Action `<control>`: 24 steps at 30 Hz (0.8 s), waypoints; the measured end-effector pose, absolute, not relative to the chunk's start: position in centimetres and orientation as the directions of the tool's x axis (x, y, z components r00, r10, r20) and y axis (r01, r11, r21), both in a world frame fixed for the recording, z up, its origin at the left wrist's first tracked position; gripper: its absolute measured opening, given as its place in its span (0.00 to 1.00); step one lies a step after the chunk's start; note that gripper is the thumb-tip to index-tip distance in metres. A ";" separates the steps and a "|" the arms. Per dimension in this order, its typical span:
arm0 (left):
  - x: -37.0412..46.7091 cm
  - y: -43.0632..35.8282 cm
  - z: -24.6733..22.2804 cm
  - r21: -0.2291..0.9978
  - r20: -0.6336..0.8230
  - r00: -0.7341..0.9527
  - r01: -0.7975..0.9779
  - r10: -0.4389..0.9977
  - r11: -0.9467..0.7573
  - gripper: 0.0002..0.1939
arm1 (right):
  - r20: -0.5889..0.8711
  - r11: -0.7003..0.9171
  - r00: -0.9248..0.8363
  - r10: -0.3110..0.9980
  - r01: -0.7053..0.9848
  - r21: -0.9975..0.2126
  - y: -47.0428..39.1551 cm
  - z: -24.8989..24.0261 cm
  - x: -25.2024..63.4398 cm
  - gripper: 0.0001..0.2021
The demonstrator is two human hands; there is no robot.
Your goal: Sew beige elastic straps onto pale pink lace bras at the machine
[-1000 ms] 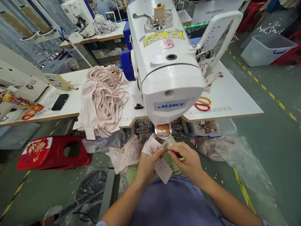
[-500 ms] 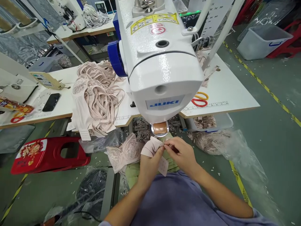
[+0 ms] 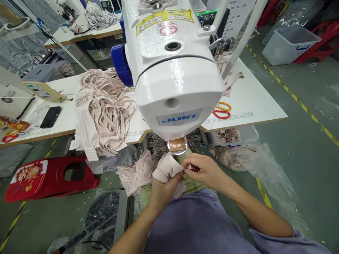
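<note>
Your L hand (image 3: 165, 190) grips a folded beige garment (image 3: 166, 167) btwn thumb & fingers; your R hand (image 3: 205, 171) pinches its edge, fingertips close to your L thumb. The garment's above your lap, just below the machine head (image 3: 178, 83), in front of the worktop's (image 3: 261, 100) notched front edge. Pale tag (image 3: 179, 190) hangs under your L hand, print too small to read. Lace bra (image 3: 136, 173) lies at your L thigh. Machine head reads "JUKI" in blue; yellow warning strip (image 3: 164, 20) on top, text illegible. R of it: red-&-yellow scissors (image 3: 221, 114) by a printed ruler (image 3: 241, 116) along the front edge. L: bra pile (image 3: 108, 116) overhanging that edge, then a blk phone (image 3: 51, 117). Behind, white sheet (image 3: 237, 16) lists sizes, incl. "70C 75C 70D".
</note>
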State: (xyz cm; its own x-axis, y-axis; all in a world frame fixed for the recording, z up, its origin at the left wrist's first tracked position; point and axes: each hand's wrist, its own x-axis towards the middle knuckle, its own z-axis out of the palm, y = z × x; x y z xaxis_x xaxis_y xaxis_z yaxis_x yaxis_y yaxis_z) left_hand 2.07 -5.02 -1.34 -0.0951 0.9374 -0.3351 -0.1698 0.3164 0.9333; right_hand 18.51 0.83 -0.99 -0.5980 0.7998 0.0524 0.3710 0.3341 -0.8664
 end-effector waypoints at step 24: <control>1.6 -4.3 -1.9 0.924 -0.370 0.003 -0.099 0.929 0.368 0.16 | -0.150 0.198 -0.592 0.792 0.482 -0.854 1.3 -1.1 18.2 0.03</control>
